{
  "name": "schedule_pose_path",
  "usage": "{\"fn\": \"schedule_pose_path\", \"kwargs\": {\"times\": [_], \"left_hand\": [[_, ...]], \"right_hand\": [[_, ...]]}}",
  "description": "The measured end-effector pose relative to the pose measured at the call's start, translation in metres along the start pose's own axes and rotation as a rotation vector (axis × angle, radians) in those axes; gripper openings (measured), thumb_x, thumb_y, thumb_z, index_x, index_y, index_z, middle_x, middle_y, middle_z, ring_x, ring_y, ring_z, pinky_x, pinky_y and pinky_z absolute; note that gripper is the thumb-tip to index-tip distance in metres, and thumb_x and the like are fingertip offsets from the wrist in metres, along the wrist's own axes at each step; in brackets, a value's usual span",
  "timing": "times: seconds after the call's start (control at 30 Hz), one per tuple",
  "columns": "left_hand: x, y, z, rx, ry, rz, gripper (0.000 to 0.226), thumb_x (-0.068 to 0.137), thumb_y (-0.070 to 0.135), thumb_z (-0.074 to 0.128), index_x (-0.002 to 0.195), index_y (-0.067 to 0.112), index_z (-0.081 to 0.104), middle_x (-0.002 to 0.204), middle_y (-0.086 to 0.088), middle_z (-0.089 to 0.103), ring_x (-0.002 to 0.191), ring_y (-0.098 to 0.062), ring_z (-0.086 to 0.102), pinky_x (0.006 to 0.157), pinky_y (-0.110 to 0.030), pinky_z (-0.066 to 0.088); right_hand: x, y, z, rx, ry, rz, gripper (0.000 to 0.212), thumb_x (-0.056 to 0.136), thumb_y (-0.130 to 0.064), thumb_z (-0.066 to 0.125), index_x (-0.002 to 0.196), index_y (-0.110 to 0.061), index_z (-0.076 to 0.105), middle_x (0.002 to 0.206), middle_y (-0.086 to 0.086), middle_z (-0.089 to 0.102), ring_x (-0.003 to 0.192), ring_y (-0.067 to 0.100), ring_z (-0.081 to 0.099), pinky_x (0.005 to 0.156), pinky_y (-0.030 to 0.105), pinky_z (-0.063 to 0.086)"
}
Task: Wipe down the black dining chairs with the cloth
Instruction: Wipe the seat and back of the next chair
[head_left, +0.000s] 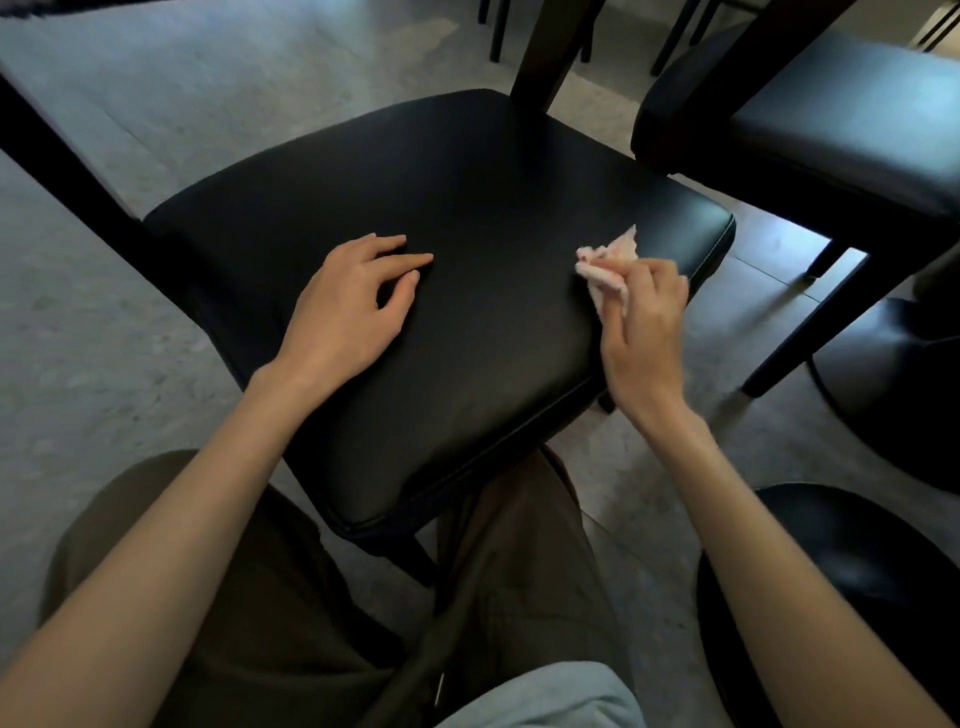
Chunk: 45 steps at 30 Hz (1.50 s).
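Note:
A black dining chair (467, 197) with a padded seat fills the middle of the view, directly in front of me. My left hand (353, 296) lies flat on the seat's left half, fingers apart and holding nothing. My right hand (647, 322) grips a small crumpled pale pink cloth (610, 262) and presses it on the seat near its right edge. A second black dining chair (852, 114) stands at the upper right, close beside the first.
A dark table leg (550, 47) rises behind the seat. A round black base (904, 384) sits on the floor at the right, and another round black seat (852, 566) is at the lower right. My knees are below the chair. Grey floor lies to the left.

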<state>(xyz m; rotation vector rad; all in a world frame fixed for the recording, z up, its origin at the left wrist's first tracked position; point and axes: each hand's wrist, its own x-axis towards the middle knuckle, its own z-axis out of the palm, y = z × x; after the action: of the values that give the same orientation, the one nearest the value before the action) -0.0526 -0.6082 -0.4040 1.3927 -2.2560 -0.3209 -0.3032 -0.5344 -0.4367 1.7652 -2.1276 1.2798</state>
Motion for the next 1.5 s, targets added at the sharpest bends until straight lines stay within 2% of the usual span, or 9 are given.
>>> {"fn": "schedule_pose_path", "kwargs": {"times": [0.2, 0.4, 0.5, 0.6, 0.9, 1.1, 1.23, 1.4, 1.5], "left_hand": [[0.000, -0.001, 0.001, -0.010, -0.003, -0.001, 0.034, 0.100, 0.032, 0.046, 0.132, 0.031, 0.057, 0.143, 0.003, 0.048, 0.138, -0.018, 0.035, 0.110, -0.035, 0.027], [-0.002, -0.003, -0.002, -0.053, -0.002, 0.002, 0.033, 0.099, 0.027, 0.048, 0.130, 0.027, 0.060, 0.142, 0.002, 0.050, 0.137, -0.019, 0.036, 0.107, -0.024, 0.020], [-0.004, -0.005, -0.003, -0.064, 0.028, -0.004, 0.032, 0.099, 0.026, 0.050, 0.129, 0.027, 0.061, 0.139, 0.002, 0.053, 0.135, -0.019, 0.039, 0.107, -0.025, 0.023], [-0.006, -0.006, -0.004, -0.032, 0.030, -0.027, 0.033, 0.099, 0.029, 0.048, 0.130, 0.029, 0.059, 0.141, 0.004, 0.051, 0.136, -0.018, 0.037, 0.109, -0.033, 0.027], [-0.007, 0.002, -0.003, 0.023, 0.066, -0.059, 0.033, 0.100, 0.030, 0.046, 0.129, 0.028, 0.060, 0.139, 0.005, 0.052, 0.133, -0.015, 0.040, 0.105, -0.031, 0.031], [-0.005, 0.001, -0.001, 0.006, 0.094, -0.067, 0.031, 0.099, 0.029, 0.047, 0.126, 0.028, 0.063, 0.136, 0.005, 0.055, 0.129, -0.016, 0.043, 0.104, -0.031, 0.032], [-0.004, -0.002, -0.001, -0.010, 0.085, -0.071, 0.031, 0.098, 0.030, 0.048, 0.125, 0.030, 0.063, 0.135, 0.006, 0.056, 0.128, -0.016, 0.044, 0.105, -0.033, 0.032], [-0.004, -0.004, 0.001, -0.013, 0.079, -0.056, 0.031, 0.098, 0.030, 0.047, 0.126, 0.030, 0.062, 0.136, 0.006, 0.055, 0.129, -0.016, 0.043, 0.108, -0.036, 0.032], [-0.005, -0.007, -0.001, -0.015, 0.056, -0.040, 0.032, 0.099, 0.030, 0.046, 0.128, 0.030, 0.060, 0.139, 0.006, 0.053, 0.132, -0.015, 0.041, 0.109, -0.036, 0.030]], "right_hand": [[-0.081, -0.071, -0.010, 0.167, -0.143, -0.199, 0.030, 0.094, -0.014, 0.044, 0.113, -0.006, 0.067, 0.106, 0.013, 0.058, 0.094, 0.019, 0.046, 0.085, 0.023, 0.038], [-0.104, -0.097, -0.018, 0.338, -0.428, -0.354, 0.033, 0.092, -0.009, 0.051, 0.122, -0.010, 0.063, 0.115, 0.008, 0.054, 0.098, 0.016, 0.044, 0.088, 0.022, 0.039], [-0.079, -0.083, -0.028, 0.347, -0.288, -0.307, 0.029, 0.091, -0.009, 0.055, 0.118, -0.010, 0.066, 0.109, 0.010, 0.056, 0.098, 0.021, 0.047, 0.091, 0.020, 0.038], [-0.045, -0.049, -0.027, 0.109, -0.115, -0.164, 0.030, 0.093, -0.009, 0.057, 0.123, -0.010, 0.063, 0.112, 0.012, 0.054, 0.100, 0.023, 0.044, 0.090, 0.016, 0.031], [-0.100, -0.096, -0.006, 0.181, -0.225, -0.222, 0.030, 0.093, -0.010, 0.041, 0.110, -0.006, 0.066, 0.103, 0.012, 0.056, 0.088, 0.015, 0.039, 0.076, 0.020, 0.034], [-0.113, -0.115, -0.016, 0.357, -0.485, -0.446, 0.029, 0.092, -0.004, 0.047, 0.115, -0.007, 0.065, 0.109, 0.012, 0.055, 0.091, 0.019, 0.044, 0.080, 0.030, 0.043], [-0.085, -0.090, -0.027, 0.354, -0.324, -0.363, 0.031, 0.090, -0.004, 0.056, 0.119, -0.006, 0.066, 0.111, 0.011, 0.054, 0.096, 0.021, 0.048, 0.085, 0.027, 0.042], [-0.100, -0.101, -0.019, 0.291, -0.575, -0.690, 0.041, 0.092, -0.004, 0.048, 0.130, -0.012, 0.060, 0.129, 0.009, 0.048, 0.094, 0.023, 0.043, 0.078, 0.033, 0.044], [-0.096, -0.095, -0.015, 0.235, -0.586, -0.860, 0.041, 0.097, -0.007, 0.042, 0.134, -0.015, 0.057, 0.137, 0.004, 0.036, 0.089, 0.021, 0.041, 0.080, 0.028, 0.041]]}}
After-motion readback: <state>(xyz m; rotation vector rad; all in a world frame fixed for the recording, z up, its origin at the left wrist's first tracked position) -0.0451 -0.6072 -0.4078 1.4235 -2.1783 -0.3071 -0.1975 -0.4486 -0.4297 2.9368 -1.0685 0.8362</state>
